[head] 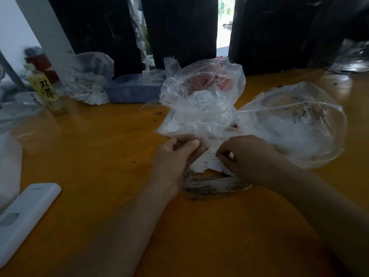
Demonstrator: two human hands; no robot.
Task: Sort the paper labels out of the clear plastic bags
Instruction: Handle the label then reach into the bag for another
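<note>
- The left hand [179,154] has its fingers curled in, thumb and forefinger pinching a bit of thin clear film at the near edge of the middle clear plastic bag [201,100].
- The right hand [245,156] is curled too, its fingertips pinching the white paper labels [207,162] that lie between the 2 hands.
- Those labels form a small loose heap on the table, touching both hands, just in front of the middle bag's mouth.
- Beneath the heap and nearer the person lies a flat printed packet [211,186] with dark lettering, partly covered by the right wrist.
- The middle bag stands puffed up behind the hands, with more white paper slips and something reddish showing through it.
- A second clear bag [295,124] sits just to its right, touching it, billowed out and holding crumpled clear film.
- The orange wooden table [99,148] carries everything.
- A white remote control [24,218] lies near the left edge, well apart from the hands.
- Farther back on the left stand a yellow-labelled bottle [48,90], a third clear bag [87,80] and a blue tray [129,90].
- Dark curtains [179,27] hang behind the table.
</note>
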